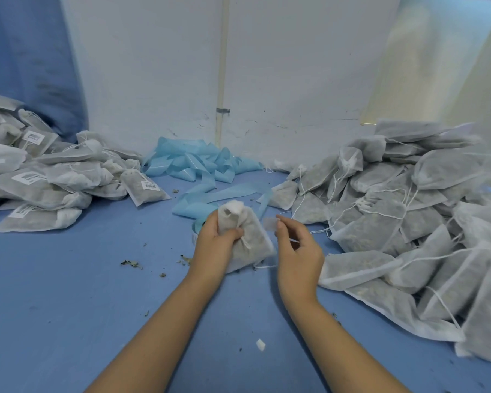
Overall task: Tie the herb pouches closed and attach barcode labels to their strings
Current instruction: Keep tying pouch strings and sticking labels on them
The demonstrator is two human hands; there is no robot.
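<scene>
White non-woven fabric, soft and light, forms the herb pouch (245, 239), held above the desk (68, 279) middle; its gathered neck is gripped by the left hand (216, 245), while a blurred label (270, 224) is pinched by right hand (298, 251) fingers (278, 222); the neck judged the best hold

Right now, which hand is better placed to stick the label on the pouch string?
Right. The right hand already pinches the label beside the pouch, and a string trails between them. The left hand is busy: its grip is round the pouch neck.
</scene>
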